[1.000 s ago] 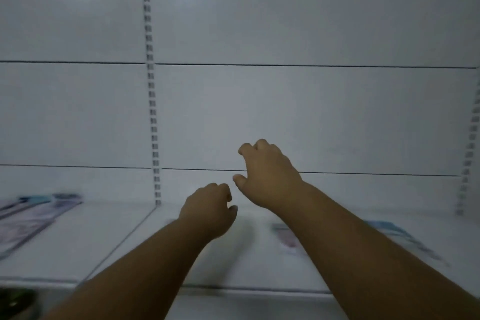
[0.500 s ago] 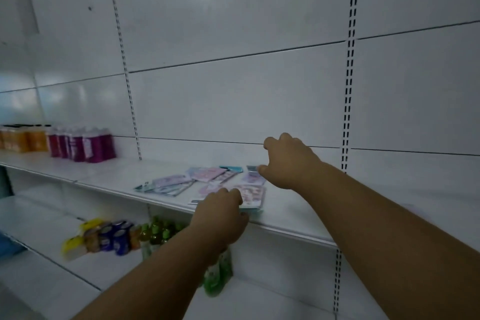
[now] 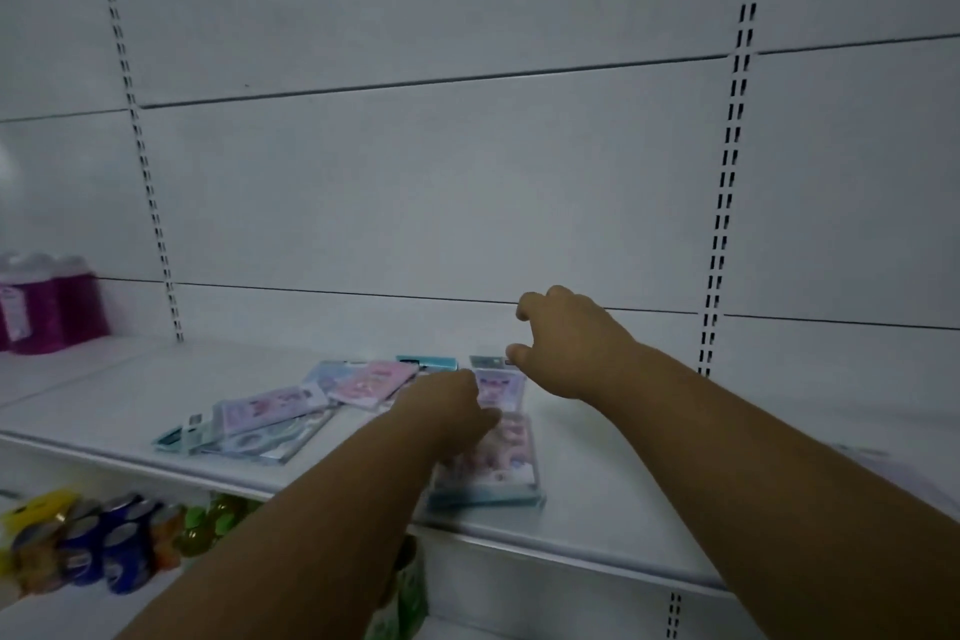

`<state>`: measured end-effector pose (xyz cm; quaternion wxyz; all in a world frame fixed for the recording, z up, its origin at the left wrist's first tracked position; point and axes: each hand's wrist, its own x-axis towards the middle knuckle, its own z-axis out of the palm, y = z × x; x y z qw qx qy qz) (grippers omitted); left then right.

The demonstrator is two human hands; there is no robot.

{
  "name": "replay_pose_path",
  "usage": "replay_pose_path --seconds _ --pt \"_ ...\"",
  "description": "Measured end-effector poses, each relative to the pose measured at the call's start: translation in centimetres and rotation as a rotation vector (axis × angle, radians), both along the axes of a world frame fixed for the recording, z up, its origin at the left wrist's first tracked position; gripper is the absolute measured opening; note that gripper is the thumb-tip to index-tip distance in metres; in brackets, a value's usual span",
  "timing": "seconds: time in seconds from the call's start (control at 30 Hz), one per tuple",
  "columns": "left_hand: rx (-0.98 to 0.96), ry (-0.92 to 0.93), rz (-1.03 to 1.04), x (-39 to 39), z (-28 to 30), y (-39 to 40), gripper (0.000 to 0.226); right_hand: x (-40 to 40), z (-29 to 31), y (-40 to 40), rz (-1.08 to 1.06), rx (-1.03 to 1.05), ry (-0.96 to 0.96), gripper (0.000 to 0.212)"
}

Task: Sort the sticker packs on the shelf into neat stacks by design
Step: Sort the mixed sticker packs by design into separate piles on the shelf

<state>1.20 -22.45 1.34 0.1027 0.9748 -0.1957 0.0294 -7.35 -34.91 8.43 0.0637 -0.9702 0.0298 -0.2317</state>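
At the frame's lower centre, sticker packs [image 3: 363, 382] lie scattered on the white shelf [image 3: 597, 509], the left hand [image 3: 447, 411] resting loosely curled atop them, the right hand [image 3: 566, 343] hovering empty, fingers curled, just above-right

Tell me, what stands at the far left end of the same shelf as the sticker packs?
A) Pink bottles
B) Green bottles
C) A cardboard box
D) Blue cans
A: pink bottles stand at the far left of the shelf that holds the sticker packs; the blue cans and green bottles sit on the shelf below.
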Motion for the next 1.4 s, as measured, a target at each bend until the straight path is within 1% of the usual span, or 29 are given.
replay_pose_path --seconds 0.1,0.13,0.23,0.27,0.33,0.43,0.47,0.57,0.67,0.7,0.77,0.83,0.87,0.97,1.0,1.07,1.1,1.13,1.2,1.23,1.27,1.33,1.4 --pt "-0.082 0.01 0.02 2.7 0.1 -0.9 0.05 1.2 -0.8 -0.6 -0.023 0.025 0.004 0.04" --pt "-0.06 0.009 0.012 3.5 -0.1 -1.6 0.05 1.5 -1.1 -0.9 -0.034 0.035 0.004 0.039" --pt "0.12 -0.016 0.025 4.9 -0.8 -3.5 0.055 2.1 -1.6 -1.9 -0.081 0.074 0.006 0.038" --pt "0.13 -0.041 0.047 5.4 -1.2 -4.0 0.056 2.1 -1.8 -2.2 -0.096 0.084 0.012 0.038" --pt "0.062 -0.079 0.091 5.6 -1.3 -4.5 0.052 2.2 -2.2 -2.6 -0.113 0.097 0.023 0.039" --pt "-0.159 -0.027 0.147 5.5 -0.5 -4.6 0.061 2.4 -2.8 -3.0 -0.115 0.125 0.025 0.039" --pt "-0.263 -0.004 0.168 5.4 0.1 -4.3 0.06 2.5 -2.9 -3.0 -0.107 0.13 0.022 0.039" --pt "-0.606 0.034 0.181 5.3 2.1 -2.0 0.03 3.1 -3.5 -2.6 -0.037 0.139 0.071 0.037" --pt "-0.973 0.02 0.125 4.1 3.5 2.2 0.015 4.1 -3.8 -1.2 0.099 0.15 0.244 0.044" --pt "-1.083 0.013 0.104 3.3 3.8 3.6 0.012 4.4 -3.9 -0.6 0.142 0.149 0.329 0.05" --pt "-1.259 0.046 0.071 1.4 4.3 6.1 0.012 5.3 -4.3 0.9 0.195 0.126 0.526 0.072" --pt "-1.356 0.077 0.054 -0.2 4.2 8.1 0.015 6.2 -4.6 2.2 0.192 0.03 0.681 0.096" --pt "-1.385 0.082 0.054 -0.9 4.1 9.0 0.016 6.6 -4.7 2.6 0.181 -0.034 0.722 0.105" --pt "-1.403 0.064 0.064 -2.5 3.4 10.6 0.016 7.2 -4.7 3.1 0.14 -0.145 0.739 0.12" --pt "-1.402 0.065 0.065 -2.9 3.1 10.9 0.016 7.2 -4.7 3.2 0.124 -0.15 0.733 0.124" --pt "-1.407 0.083 0.064 -3.3 2.7 11.0 0.016 7.0 -4.4 2.9 0.097 -0.095 0.715 0.127" --pt "-1.411 0.091 0.064 -3.4 2.6 11.2 0.016 6.7 -4.1 2.8 0.094 -0.041 0.692 0.123" --pt "-1.412 0.098 0.067 -3.5 2.5 11.3 0.016 6.3 -3.8 2.4 0.099 0.031 0.652 0.113" --pt "-1.412 0.113 0.074 -3.5 2.3 11.5 0.015 5.4 -2.7 1.5 0.096 0.193 0.512 0.079" --pt "-1.416 0.127 0.076 -3.4 2.2 11.5 0.015 4.7 -2.0 1.0 0.083 0.252 0.421 0.064" --pt "-1.422 0.142 0.074 -3.4 2.1 11.6 0.014 3.9 -1.2 0.6 0.058 0.28 0.326 0.054" --pt "-1.434 0.161 0.067 -3.3 2.0 11.7 0.014 2.0 0.3 -0.3 -0.023 0.281 0.132 0.04" --pt "-1.441 0.201 0.048 -3.4 1.9 11.5 0.013 -0.4 1.3 -1.2 -0.099 0.346 -0.045 0.031"
